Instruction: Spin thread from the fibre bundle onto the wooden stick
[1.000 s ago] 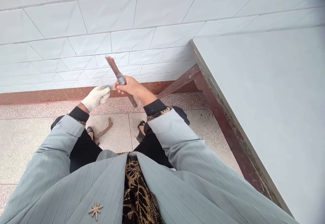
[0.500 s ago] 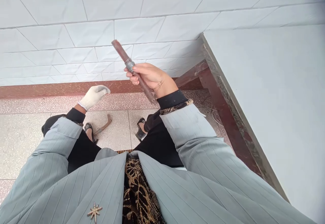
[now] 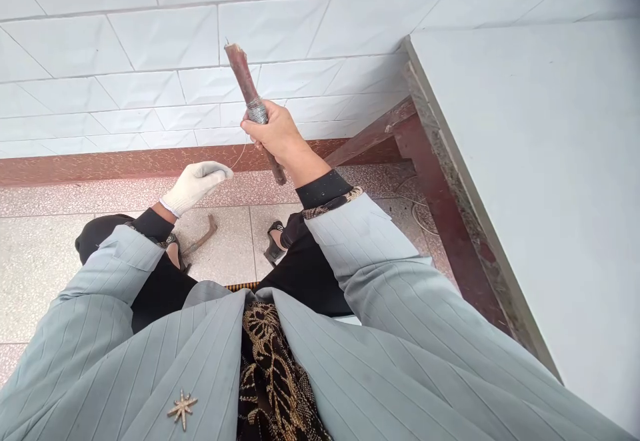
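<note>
My right hand (image 3: 276, 133) is bare and closed round a reddish-brown stick (image 3: 241, 71), held up and tilted before the tiled wall. A band of thin grey wire (image 3: 257, 111) is wound round the stick just above my fingers. A fine strand of wire (image 3: 240, 156) runs from the stick down to my left hand (image 3: 196, 184). That hand wears a white glove and pinches the strand's end, lower and to the left. Both sleeves are grey and striped.
A bent rusty metal hook (image 3: 201, 239) lies on the speckled floor between my feet. A white-topped table (image 3: 540, 161) with a dark red frame fills the right side. A white tiled wall (image 3: 125, 47) with a red skirting stands ahead.
My right hand lifted the stick higher and stood it more upright. My left hand left the stick, dropped to the left, and now draws a thin strand of wire out.
</note>
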`<state>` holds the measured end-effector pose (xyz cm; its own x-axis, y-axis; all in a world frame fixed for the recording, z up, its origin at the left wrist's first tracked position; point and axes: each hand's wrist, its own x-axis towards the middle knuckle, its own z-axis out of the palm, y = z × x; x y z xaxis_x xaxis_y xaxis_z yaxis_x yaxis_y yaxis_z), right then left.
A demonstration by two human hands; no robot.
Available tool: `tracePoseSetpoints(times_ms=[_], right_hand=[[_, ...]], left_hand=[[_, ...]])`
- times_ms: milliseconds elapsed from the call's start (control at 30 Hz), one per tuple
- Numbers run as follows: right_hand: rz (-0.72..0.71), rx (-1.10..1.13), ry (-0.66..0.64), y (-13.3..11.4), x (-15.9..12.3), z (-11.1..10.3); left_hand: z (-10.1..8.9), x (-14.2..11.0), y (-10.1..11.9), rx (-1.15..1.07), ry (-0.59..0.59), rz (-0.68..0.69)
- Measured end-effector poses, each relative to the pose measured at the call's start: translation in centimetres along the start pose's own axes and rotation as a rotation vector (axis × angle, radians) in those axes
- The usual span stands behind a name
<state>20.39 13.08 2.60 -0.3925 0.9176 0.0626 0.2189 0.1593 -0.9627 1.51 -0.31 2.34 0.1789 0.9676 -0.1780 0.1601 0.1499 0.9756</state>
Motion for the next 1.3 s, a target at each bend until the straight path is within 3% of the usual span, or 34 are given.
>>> tracePoseSetpoints(times_ms=[267,400,500,733,933,1033,1300], right_hand=[[0.068,0.19,-0.127,-2.8,-1.8,1.5],[0.17,0.199,-0.181,-3.7,-2.7,1.9],[0.327,0.146,-0.21,-3.3,-3.2,2.2],[0.557,0.252,-0.365,-3.3,-4.7,3.4],[0.659,0.567,-0.464,-3.2,-5.1,3.5],[0.692,0.615,-0.489,-2.7,-5.1,3.5],[0.679,0.66,-0.396,-1.9,-5.0,3.8]], left_hand=[[0.4,0.1,-0.1,0.064,-0.005,-0.029],[0.2,0.4,-0.1,0.408,0.196,0.061],[0.0,0.5,-0.1,0.715,0.334,0.126],[-0.3,0.3,-0.5,1.176,0.333,0.304],[-0.9,0.3,-1.3,1.173,0.378,0.423],[-1.1,0.4,-1.8,1.137,0.372,0.453],[-1.1,0.4,-1.5,1.075,0.405,0.364]])
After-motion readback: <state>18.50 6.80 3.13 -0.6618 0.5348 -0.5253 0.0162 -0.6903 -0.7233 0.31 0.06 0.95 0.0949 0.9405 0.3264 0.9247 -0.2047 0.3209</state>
